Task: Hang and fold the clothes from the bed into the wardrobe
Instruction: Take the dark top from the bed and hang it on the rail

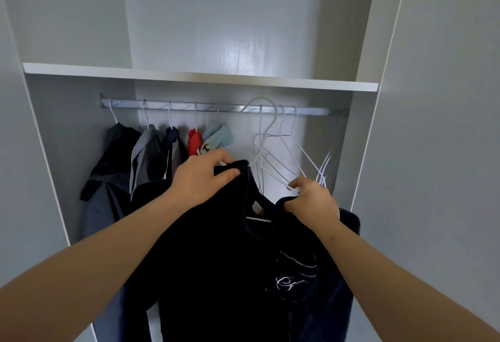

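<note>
A black garment (230,247) with white embroidery hangs in front of me inside the open wardrobe. A white hanger (261,138) sits in its neckline, its hook raised near the rail (216,107) but not clearly over it. My left hand (205,176) grips the garment's left shoulder and the hanger's arm. My right hand (311,201) pinches the right shoulder fabric together with the hanger's other arm. The lower part of the garment falls out of view.
Several clothes hang at the rail's left: a dark jacket (108,168), a grey shirt (146,157), a navy piece, a red one (194,141) and a light blue one (219,136). Empty white wire hangers (292,147) hang to the right. A white shelf (200,76) runs above.
</note>
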The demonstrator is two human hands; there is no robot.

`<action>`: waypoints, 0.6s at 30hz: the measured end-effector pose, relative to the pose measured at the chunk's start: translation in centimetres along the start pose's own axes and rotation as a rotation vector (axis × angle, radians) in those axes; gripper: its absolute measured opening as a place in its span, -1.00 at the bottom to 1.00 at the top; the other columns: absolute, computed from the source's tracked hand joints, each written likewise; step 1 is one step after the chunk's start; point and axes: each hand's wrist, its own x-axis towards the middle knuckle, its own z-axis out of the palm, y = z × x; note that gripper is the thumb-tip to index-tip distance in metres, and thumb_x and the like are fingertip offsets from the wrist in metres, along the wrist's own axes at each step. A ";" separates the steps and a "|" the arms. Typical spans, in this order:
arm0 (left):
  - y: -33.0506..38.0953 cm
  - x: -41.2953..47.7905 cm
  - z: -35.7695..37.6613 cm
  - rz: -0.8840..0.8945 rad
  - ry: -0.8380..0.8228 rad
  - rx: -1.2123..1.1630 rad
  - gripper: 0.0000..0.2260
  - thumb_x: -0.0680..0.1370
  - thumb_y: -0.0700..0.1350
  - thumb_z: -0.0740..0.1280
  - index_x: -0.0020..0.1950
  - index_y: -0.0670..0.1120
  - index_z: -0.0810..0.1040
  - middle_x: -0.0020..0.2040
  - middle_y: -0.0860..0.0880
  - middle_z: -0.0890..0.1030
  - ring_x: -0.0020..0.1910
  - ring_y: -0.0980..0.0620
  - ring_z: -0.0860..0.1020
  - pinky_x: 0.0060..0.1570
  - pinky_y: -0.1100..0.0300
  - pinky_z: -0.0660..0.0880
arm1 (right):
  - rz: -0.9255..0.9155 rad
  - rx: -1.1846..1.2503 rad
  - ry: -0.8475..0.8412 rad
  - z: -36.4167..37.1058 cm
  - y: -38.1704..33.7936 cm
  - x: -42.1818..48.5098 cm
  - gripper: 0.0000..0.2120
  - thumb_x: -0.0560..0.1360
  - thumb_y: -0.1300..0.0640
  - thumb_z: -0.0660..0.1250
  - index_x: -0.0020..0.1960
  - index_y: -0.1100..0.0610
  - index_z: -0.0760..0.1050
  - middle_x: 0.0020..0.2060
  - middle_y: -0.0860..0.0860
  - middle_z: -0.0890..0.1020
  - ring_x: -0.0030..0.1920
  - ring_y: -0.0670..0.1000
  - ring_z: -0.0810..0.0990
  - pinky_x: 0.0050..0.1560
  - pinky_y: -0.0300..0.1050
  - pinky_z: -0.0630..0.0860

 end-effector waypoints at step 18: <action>-3.7 -0.2 -0.8 0.116 -0.378 0.076 -0.82 0.50 -0.01 0.36 0.10 0.13 0.52 -0.19 0.07 0.59 -0.21 0.17 0.55 -0.11 0.31 0.49 | -0.095 0.237 0.090 0.4 0.8 -0.2 -0.69 0.38 0.28 0.30 -0.01 -0.08 0.39 -0.48 -0.03 0.40 -0.45 -0.03 0.37 -0.38 -0.19 0.40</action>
